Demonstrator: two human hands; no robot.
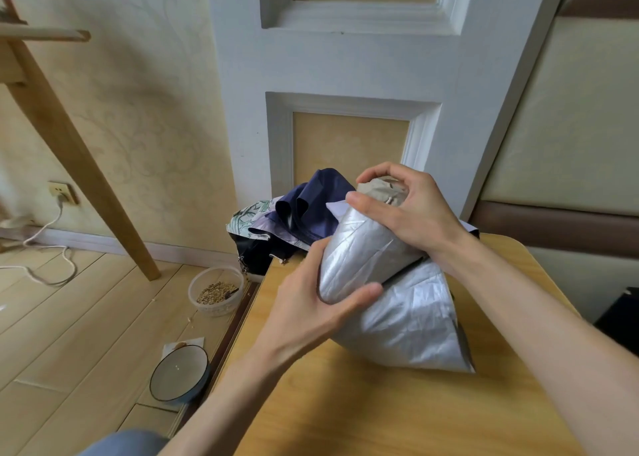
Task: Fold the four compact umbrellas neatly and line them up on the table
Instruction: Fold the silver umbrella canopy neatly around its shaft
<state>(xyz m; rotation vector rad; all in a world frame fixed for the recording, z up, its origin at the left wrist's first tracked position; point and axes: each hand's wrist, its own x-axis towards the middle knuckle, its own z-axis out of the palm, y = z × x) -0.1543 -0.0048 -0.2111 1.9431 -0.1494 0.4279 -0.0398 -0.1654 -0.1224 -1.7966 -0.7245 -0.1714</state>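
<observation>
Silver umbrella (404, 321) gripped by left hand (311, 308) and right hand (409, 215); plastic tub (215, 309) holds grain (215, 291).

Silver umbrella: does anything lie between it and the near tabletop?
Nothing visible does. The left hand and right hand grip the silver umbrella over the table; other umbrellas lie heaped at the far edge.

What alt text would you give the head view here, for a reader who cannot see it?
Two bare hands hold a silver umbrella over a wooden table: the left hand grips its partly rolled canopy, the right hand pinches its beige top end. Behind it, at the table's far edge, lies a heap of unfolded umbrellas, navy and floral fabric showing.
</observation>
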